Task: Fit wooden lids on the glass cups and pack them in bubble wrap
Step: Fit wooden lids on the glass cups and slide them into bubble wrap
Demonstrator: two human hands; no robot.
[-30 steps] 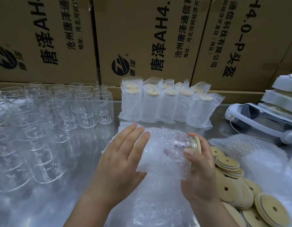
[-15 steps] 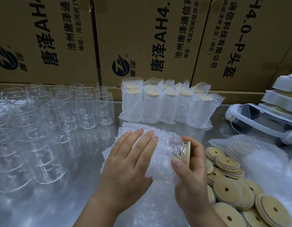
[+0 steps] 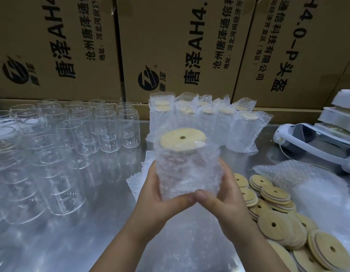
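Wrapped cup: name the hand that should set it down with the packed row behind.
Right, probably. Both the left hand and right hand grip the wrapped cup; the packed row stretches to its right, and the bare glasses stand left, within the left hand's reach for the next one.

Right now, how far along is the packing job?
Done: a cluster of packed cups stands at the back, lidded and wrapped. In hand: the left hand and right hand hold one wrapped cup upright, its wooden lid fitted. To do: many bare glass cups on the left have no lids, and loose lids lie piled on the right beside spare bubble wrap.
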